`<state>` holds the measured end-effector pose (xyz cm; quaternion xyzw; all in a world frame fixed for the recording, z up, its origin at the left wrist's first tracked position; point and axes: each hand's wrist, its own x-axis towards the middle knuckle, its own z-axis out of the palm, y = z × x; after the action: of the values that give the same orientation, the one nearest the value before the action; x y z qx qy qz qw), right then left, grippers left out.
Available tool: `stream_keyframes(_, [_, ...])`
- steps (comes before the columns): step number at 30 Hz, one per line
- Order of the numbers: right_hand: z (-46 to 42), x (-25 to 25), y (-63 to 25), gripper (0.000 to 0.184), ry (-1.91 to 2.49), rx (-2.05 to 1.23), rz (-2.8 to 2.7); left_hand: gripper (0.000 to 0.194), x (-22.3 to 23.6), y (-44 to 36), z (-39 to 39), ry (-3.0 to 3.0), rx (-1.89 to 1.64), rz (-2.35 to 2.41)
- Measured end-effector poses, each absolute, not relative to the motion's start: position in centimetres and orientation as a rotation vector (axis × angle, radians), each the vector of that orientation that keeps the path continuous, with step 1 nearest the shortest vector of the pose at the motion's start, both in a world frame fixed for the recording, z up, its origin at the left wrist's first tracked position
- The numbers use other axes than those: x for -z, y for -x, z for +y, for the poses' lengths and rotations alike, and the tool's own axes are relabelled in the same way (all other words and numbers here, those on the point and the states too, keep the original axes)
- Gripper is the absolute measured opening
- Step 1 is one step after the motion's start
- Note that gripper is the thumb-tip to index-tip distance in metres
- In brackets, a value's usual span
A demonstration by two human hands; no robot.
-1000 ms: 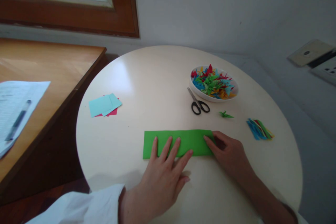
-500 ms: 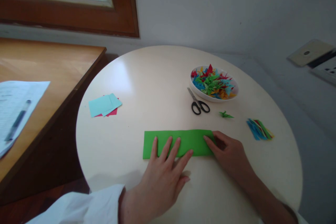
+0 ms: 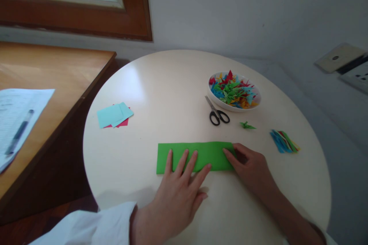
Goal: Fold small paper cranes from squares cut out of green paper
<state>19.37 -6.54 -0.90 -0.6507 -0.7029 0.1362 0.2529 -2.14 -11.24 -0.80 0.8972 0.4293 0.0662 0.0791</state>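
Observation:
A long strip of green paper (image 3: 214,155), which looks folded, lies flat across the near part of the round table. My left hand (image 3: 182,195) rests palm down with fingers spread, its fingertips on the left and middle of the strip. At the strip's right end my right hand (image 3: 250,166) pinches the paper between thumb and fingers. Beyond the strip lie scissors (image 3: 217,114) with black handles, blades slightly apart. A small green paper crane (image 3: 247,125) sits just right of them.
A white bowl (image 3: 230,108) heaped with colourful folded paper cranes stands at the back right. Thin paper strips (image 3: 284,141) lie at the right, light blue and red paper pieces (image 3: 115,115) at the left. A wooden desk (image 3: 71,65) holds papers (image 3: 31,99) and a pen (image 3: 20,132).

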Motion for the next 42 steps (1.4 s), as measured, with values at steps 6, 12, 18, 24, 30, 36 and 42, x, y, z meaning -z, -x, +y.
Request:
stream_keyframes(6, [-6.64, 1.03, -19.45, 0.031, 1.773, -0.361, -1.921, 0.048, 0.93, 2.15, -11.19, -2.690, -0.210, 1.284])
stream_keyframes(12, [-6.58, 0.92, -19.39, 0.033, 1.772, -0.379, -1.908, 0.048, 1.07, 2.18, -11.31, -2.714, -0.204, 1.294])
stream_keyframes(18, [-6.59, 1.01, -19.41, 0.026, 1.801, -0.457, -1.851, 0.048, 1.01, 2.07, -11.18, -2.725, -0.207, 1.304])
stream_keyframes(24, [-6.54, 1.26, -19.51, 0.030, 1.834, -0.591, -1.718, 0.048, 0.98, 2.02, -11.21, -2.750, -0.209, 1.308])
stream_keyframes(30, [-6.71, 1.25, -19.50, 0.035, 1.829, -0.617, -1.713, 0.048, 1.15, 2.12, -11.45, -2.760, -0.194, 1.302])
stream_keyframes(36, [-6.69, 1.32, -19.82, 0.022, 1.774, -0.547, -1.821, 0.047, 1.28, 1.97, -11.58, -2.757, -0.214, 1.290])
stream_keyframes(42, [-6.52, 1.13, -19.74, 0.022, 1.766, -0.511, -1.851, 0.047, 1.44, 1.97, -11.48, -2.767, -0.226, 1.288])
